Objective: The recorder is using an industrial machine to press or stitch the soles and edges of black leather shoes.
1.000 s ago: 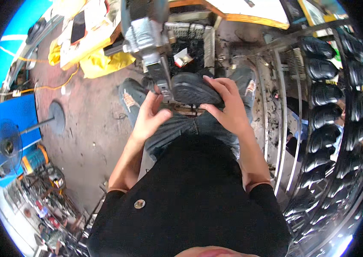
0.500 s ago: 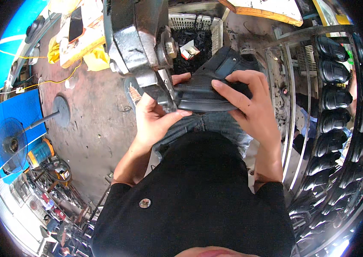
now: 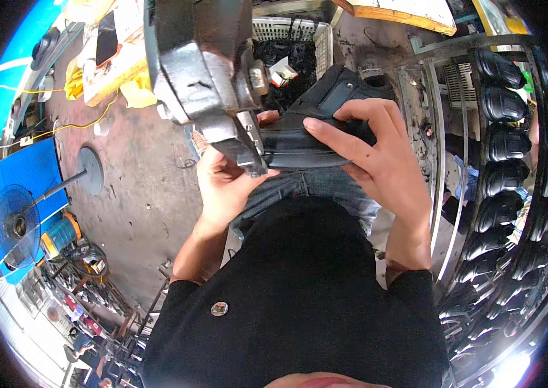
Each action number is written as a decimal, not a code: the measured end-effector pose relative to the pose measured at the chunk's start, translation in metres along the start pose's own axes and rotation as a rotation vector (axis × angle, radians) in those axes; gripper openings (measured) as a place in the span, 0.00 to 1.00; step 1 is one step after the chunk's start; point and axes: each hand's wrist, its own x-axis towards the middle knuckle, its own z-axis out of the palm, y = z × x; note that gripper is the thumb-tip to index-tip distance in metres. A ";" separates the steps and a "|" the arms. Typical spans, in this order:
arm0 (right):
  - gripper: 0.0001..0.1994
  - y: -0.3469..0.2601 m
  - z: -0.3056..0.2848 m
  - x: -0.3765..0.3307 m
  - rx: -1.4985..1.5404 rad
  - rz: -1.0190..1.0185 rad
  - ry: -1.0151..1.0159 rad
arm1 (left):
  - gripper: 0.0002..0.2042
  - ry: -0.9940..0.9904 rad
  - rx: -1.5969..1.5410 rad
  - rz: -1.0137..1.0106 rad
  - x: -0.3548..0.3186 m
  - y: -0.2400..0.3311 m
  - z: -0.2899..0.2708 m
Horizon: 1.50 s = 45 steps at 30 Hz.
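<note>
A black shoe (image 3: 309, 139) is held sideways between both hands, its toe end pressed up by the metal head of a machine (image 3: 222, 97). My right hand (image 3: 374, 139) is closed on the heel half, thumb underneath and fingers spread over the upper. At the toe end, my left hand (image 3: 228, 184) grips the shoe, partly hidden behind the machine's dark jaw (image 3: 248, 152); its thumb lies along the sole edge. That jaw covers the shoe's toe, so whether it touches the sole there is hard to make out.
Beyond the shoe stands a pale plastic crate (image 3: 322, 48) of black scraps with a small white box (image 3: 281, 71). A rack of black shoes (image 3: 505, 142) lines the right. To the left are a standing fan (image 3: 20, 223) and a table (image 3: 115, 77) with a phone (image 3: 107, 40).
The shoe has slid slightly left, its toe end going further behind the machine's jaw. My right hand's fingers have shifted left with it, and my left hand has moved a little left.
</note>
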 end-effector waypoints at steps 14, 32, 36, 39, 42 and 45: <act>0.37 -0.011 0.018 -0.015 0.028 0.090 0.034 | 0.20 0.154 0.012 -0.254 -0.011 -0.043 0.001; 0.24 -0.104 -0.066 -0.537 -1.077 1.306 1.259 | 0.25 -0.769 0.901 -0.414 -0.003 -0.200 0.009; 0.27 -0.023 -0.069 -0.641 -1.178 1.299 1.181 | 0.25 -0.780 0.977 -0.346 -0.006 -0.210 0.010; 0.36 0.010 -0.058 -0.701 -0.951 1.336 1.088 | 0.25 -0.828 0.952 -0.332 -0.003 -0.220 0.015; 0.40 0.009 -0.077 -0.654 -1.207 1.567 0.735 | 0.24 -0.763 1.013 -0.352 -0.018 -0.209 -0.004; 0.42 -0.024 -0.078 -0.688 -1.421 1.890 0.595 | 0.24 -0.753 0.947 -0.376 -0.024 -0.197 0.007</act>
